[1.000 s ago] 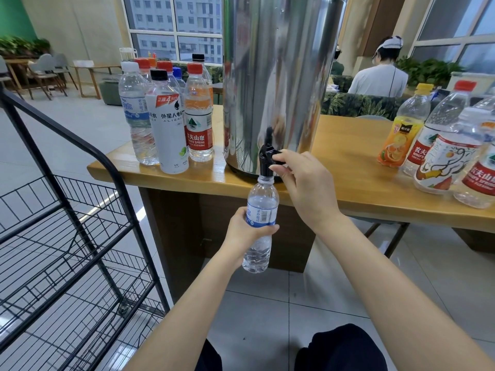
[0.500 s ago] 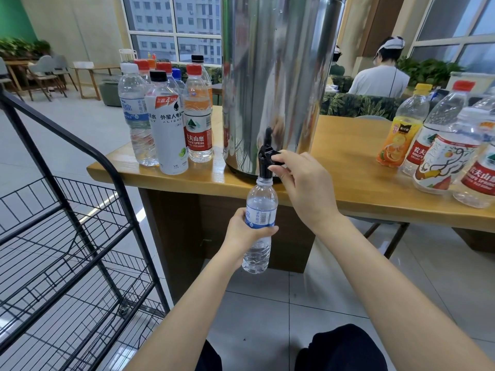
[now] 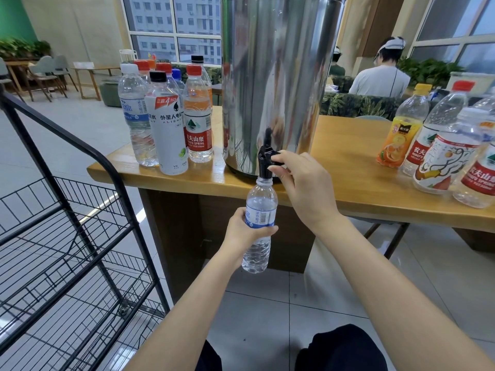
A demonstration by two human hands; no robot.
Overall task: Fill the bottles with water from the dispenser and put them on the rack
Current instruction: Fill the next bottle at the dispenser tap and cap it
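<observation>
We held a small bottle (image 3: pixel 262 196) upright below the table edge, our left hand (image 3: pixel 242 228) wrapped around its labelled middle, so that its open neck sat directly under the black tap (image 3: pixel 265 162) of the tall steel dispenser (image 3: pixel 278 76). The dispenser stood at the front edge of the wooden table (image 3: pixel 348 145), which let the tap overhang and left room for a bottle beneath it. Our right hand (image 3: pixel 305 188) gripped the tap lever with curled fingers and thumb, likely keeping it pressed so water ran. The small bottle held clear water in its lower part; we could not tell the exact level behind the label and fingers. A cluster of capped bottles (image 3: pixel 166 124) stood on the table left of the dispenser, and we judged these already filled, though only some showed their contents. More capped bottles on the right (image 3: pixel 439 156) looked mostly transparent and probably awaited filling. The black wire rack (image 3: pixel 67 236) stood near our left side, within easy reach for placing each bottle once capped.
</observation>
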